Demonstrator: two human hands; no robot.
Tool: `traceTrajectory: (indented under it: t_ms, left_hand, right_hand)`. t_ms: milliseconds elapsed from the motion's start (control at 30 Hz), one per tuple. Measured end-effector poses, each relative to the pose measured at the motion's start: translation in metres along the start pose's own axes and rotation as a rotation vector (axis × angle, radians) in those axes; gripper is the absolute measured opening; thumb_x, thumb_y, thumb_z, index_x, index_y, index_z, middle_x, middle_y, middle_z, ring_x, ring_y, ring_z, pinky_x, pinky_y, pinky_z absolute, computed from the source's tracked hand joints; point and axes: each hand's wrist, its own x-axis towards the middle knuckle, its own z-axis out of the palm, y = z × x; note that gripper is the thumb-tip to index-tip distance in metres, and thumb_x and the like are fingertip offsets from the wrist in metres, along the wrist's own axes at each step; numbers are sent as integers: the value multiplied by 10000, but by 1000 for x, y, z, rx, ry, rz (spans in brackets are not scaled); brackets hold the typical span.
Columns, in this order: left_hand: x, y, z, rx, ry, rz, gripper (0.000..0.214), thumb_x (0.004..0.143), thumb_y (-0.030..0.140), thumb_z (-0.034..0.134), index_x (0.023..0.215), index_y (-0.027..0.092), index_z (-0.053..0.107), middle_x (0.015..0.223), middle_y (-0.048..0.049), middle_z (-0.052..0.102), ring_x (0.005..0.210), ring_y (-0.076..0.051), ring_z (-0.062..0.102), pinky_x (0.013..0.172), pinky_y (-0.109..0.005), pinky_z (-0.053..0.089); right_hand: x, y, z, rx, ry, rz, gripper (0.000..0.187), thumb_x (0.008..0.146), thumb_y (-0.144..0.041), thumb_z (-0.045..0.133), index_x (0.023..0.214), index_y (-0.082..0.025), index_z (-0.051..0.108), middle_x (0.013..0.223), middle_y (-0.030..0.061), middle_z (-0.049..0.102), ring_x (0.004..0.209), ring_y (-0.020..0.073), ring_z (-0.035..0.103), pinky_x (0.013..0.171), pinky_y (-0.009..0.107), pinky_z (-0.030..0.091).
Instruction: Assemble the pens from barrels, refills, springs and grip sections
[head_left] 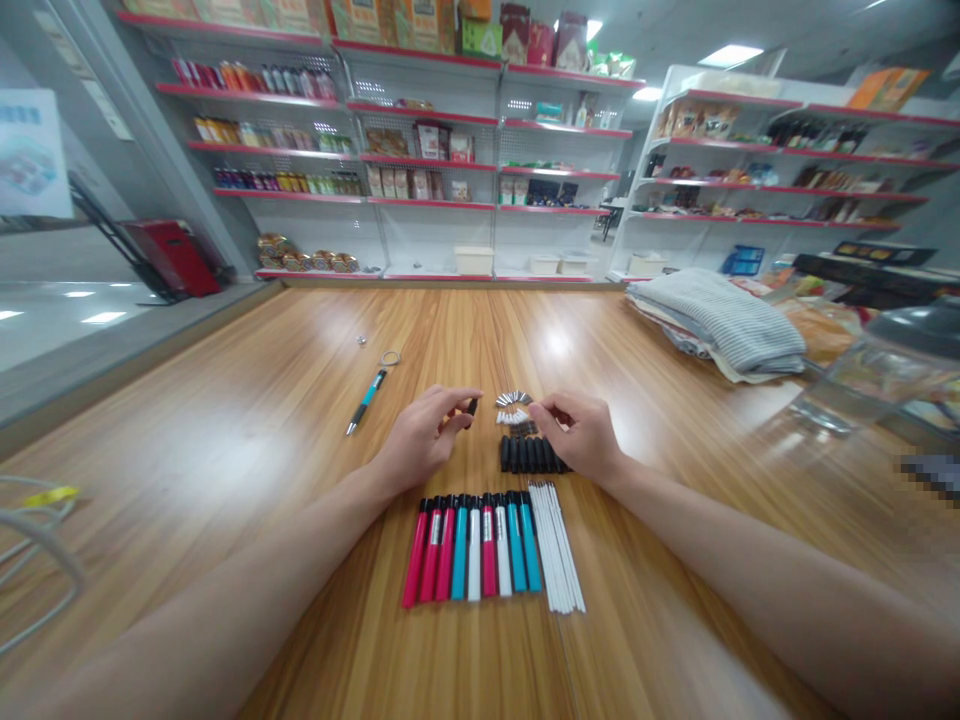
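Observation:
My left hand pinches a small black pen grip between thumb and fingertips, just above the wood. Opposite it, my right hand has its fingers closed beside the small parts; whatever they hold, if anything, is hidden. Around its fingertips lie silver pen tips in an arc, little white pieces, partly covered springs and a row of black grips. Closer to me are pen barrels in pink, blue and white, alongside white ink refills. An assembled blue pen rests at left.
A wire ring lies behind the pen. Folded striped cloth and a clear jar occupy the table's right side. White cables are at the left edge. Stocked shelves stand beyond the table.

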Motion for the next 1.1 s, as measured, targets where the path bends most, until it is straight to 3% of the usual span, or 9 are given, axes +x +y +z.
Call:
traceTrajectory:
  t_ms: [200, 333, 433, 567, 667, 833, 967, 1100]
  left_hand:
    - [-1, 1, 1, 27, -39, -72, 180, 871, 244, 552, 1045, 199, 563, 885, -28, 631, 763, -119, 593, 619, -224, 482]
    - [-3, -4, 3, 30, -136, -67, 184, 857, 250, 568, 1037, 210, 570, 901, -33, 625, 780, -128, 598, 637, -239, 482]
    - [-3, -7, 3, 40, -140, -89, 174, 853, 254, 576, 1020, 203, 571, 884, -33, 620, 774, -132, 593, 629, -238, 472]
    - [-2, -4, 1, 62, -199, -15, 77, 862, 256, 567, 879, 186, 594, 820, -27, 594, 761, -133, 570, 660, -247, 458]
    - [-1, 0, 0, 60, -245, 30, 104, 876, 267, 544, 854, 180, 596, 802, -30, 574, 767, -138, 556, 678, -253, 450]
    - [-2, 0, 0, 56, -195, 38, 62, 863, 221, 546, 859, 179, 591, 792, -23, 562, 732, -131, 542, 661, -251, 440]
    - [-1, 0, -1, 31, -123, 56, 94, 881, 220, 521, 900, 178, 602, 787, -26, 584, 731, -130, 542, 667, -256, 444]
    - [0, 7, -6, -12, -84, 24, 145, 896, 260, 517, 885, 163, 625, 777, -36, 611, 716, -125, 548, 675, -261, 448]
  right_hand:
    - [-2, -3, -4, 30, -47, -111, 172, 848, -262, 563, 721, -169, 632, 622, 17, 553, 600, 128, 479, 582, 269, 381]
    - [-5, -4, -7, 127, -132, -183, 91, 824, -223, 565, 815, -170, 639, 691, 29, 600, 654, 142, 526, 633, 284, 424]
    - [-6, -5, -8, 177, -176, -205, 113, 811, -203, 551, 870, -172, 643, 729, 36, 612, 663, 144, 540, 647, 290, 442]
    - [-5, -6, -12, 182, -225, -264, 140, 788, -192, 549, 897, -181, 636, 709, 29, 600, 660, 154, 531, 650, 307, 447]
    - [-4, -10, -14, 166, -332, -374, 142, 755, -205, 570, 883, -194, 630, 649, 10, 561, 646, 163, 505, 635, 318, 438]
    - [-5, -18, -14, 136, -465, -504, 133, 734, -178, 548, 842, -215, 616, 671, 9, 576, 656, 164, 492, 631, 317, 432]
    - [-5, -23, -11, 73, -431, -511, 98, 770, -171, 545, 829, -214, 610, 706, 18, 600, 688, 162, 512, 634, 305, 439]
    - [-4, -25, -8, -14, -265, -420, 136, 839, -220, 554, 957, -199, 617, 834, 52, 633, 798, 180, 552, 723, 327, 462]
